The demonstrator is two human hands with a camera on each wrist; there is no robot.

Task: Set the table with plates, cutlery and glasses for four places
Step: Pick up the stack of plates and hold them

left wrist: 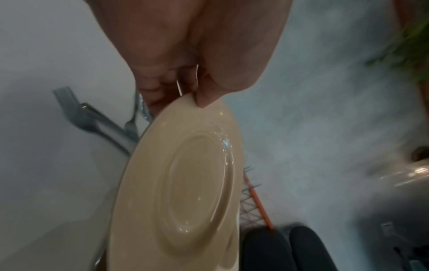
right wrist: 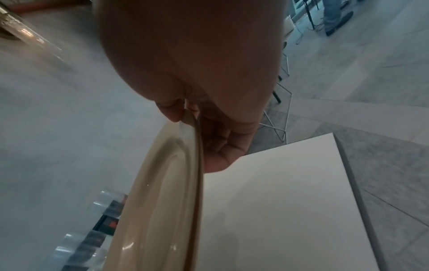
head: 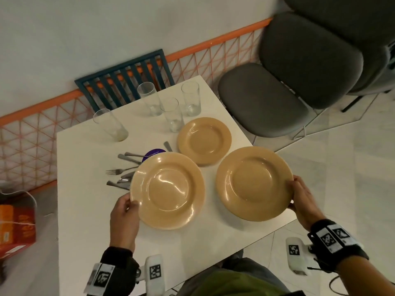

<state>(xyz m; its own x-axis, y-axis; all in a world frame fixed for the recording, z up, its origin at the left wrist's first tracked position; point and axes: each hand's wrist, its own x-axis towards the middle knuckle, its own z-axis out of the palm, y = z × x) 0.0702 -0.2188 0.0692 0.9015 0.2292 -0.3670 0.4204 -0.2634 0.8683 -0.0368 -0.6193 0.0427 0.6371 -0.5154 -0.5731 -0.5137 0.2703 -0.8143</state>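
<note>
left hand (head: 124, 218) pinched tan plate (head: 167, 190) at 9 o'clock | right hand (head: 303, 201) gripped second plate (head: 254, 183) at 3 o'clock | advice: lower level, clear forks (head: 121, 170)

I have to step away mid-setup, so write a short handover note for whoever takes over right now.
Left hand grips the near-left plate by its rim; right hand grips the near-right plate.
Another plate lies on the white table; it may be a stack.
Four glasses are grouped at the far side, cutlery piled left of centre.
Done: no place complete. Left: put down plates, distribute glasses and cutlery.
</note>
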